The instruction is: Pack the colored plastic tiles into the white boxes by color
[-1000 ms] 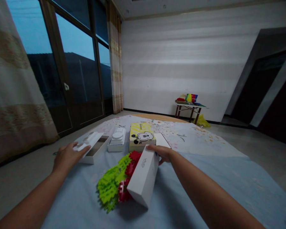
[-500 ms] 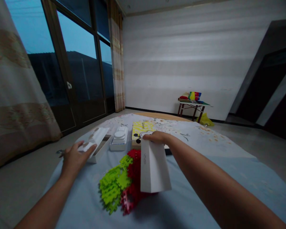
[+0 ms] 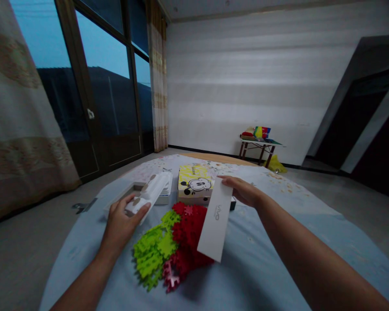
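Note:
My left hand point(image 3: 118, 222) is closed on a white box insert point(image 3: 155, 190) with round cutouts. It holds the insert tilted above the table, in front of an open white box point(image 3: 125, 190). My right hand point(image 3: 246, 191) pinches the top end of a white vivo box lid point(image 3: 215, 218), which hangs at a slant with its lettered side showing. Below the lid lie red interlocking plastic pieces point(image 3: 189, 231), partly covered by it. Bright green pieces point(image 3: 154, 250) of the same sort lie beside them on the left. Behind the insert, another white box point(image 3: 165, 196) is mostly hidden.
A yellow cartoon-printed box point(image 3: 194, 176) stands at mid-table, a dark-edged object point(image 3: 232, 204) near it. The round table wears a pale blue flowered cloth point(image 3: 269, 242). A metal clip point(image 3: 84, 206) sits at its left edge. A small side table point(image 3: 261, 141) stands by the wall.
My left hand has moved right with the insert, away from over the open box. My right hand has shifted right and turned the lid, so its lettered side faces me more.

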`<state>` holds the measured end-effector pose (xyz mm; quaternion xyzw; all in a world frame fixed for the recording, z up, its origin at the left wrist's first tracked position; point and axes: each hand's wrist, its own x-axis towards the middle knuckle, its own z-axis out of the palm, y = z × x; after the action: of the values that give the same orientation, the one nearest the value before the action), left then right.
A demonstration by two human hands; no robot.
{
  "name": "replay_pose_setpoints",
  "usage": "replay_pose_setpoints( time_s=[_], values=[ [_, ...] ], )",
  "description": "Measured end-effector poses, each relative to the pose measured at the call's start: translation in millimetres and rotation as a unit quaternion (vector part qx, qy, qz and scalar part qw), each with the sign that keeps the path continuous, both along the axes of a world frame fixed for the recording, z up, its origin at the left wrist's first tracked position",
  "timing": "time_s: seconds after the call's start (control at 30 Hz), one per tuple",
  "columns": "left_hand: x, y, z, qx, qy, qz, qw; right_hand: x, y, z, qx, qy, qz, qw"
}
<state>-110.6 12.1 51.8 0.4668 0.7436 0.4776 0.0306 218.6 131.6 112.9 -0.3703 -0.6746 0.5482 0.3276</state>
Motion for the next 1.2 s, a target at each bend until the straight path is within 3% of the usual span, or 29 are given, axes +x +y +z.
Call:
replay_pose_setpoints(
  time_s=[0.13,0.3,0.4,0.67,0.73,0.83,1.0,1.03,1.13,1.2],
  values=[
    [12.1,-13.0,24.6,-0.001,-0.018,-0.060,0.998,5.5,-30.2,-1.7,-0.012,0.096,0.050,0.994],
    [28.2,-29.5,47.6,-0.042,-0.007,-0.264,0.964,11.4,-47.5,1.9,0.006,0.119,0.097,0.988],
    [44.5,-35.2,51.6,-0.072,0.018,-0.335,0.939,15.7,-45.3,-3.3,-0.005,0.133,0.082,0.988],
    [116.3,-45.1,41.4,-0.094,-0.027,-0.345,0.934,0.9,-48.3,-34.7,-0.094,0.298,0.059,0.948],
    [122.9,-47.2,40.3,-0.094,-0.066,-0.385,0.916,-2.2,-51.8,-38.2,-0.112,0.335,0.051,0.934],
    [118.0,-47.1,39.3,-0.097,-0.211,-0.444,0.865,-2.2,-55.8,-39.0,-0.132,0.371,0.044,0.918],
    [99.8,-45.1,27.9,-0.071,-0.404,-0.314,0.856,-7.9,-57.3,-39.4,-0.138,0.409,0.009,0.902],
    [97.8,-46.4,24.9,-0.095,-0.447,-0.315,0.832,-11.9,-57.5,-40.1,-0.136,0.414,0.006,0.900],
    [94.9,-53.7,19.1,-0.193,-0.581,-0.386,0.690,-29.2,-59.5,-42.4,-0.136,0.425,0.013,0.895],
    [93.7,-59.7,18.4,-0.209,-0.636,-0.401,0.625,-42.5,-62.2,-43.3,-0.139,0.427,0.030,0.893]
  ],
)
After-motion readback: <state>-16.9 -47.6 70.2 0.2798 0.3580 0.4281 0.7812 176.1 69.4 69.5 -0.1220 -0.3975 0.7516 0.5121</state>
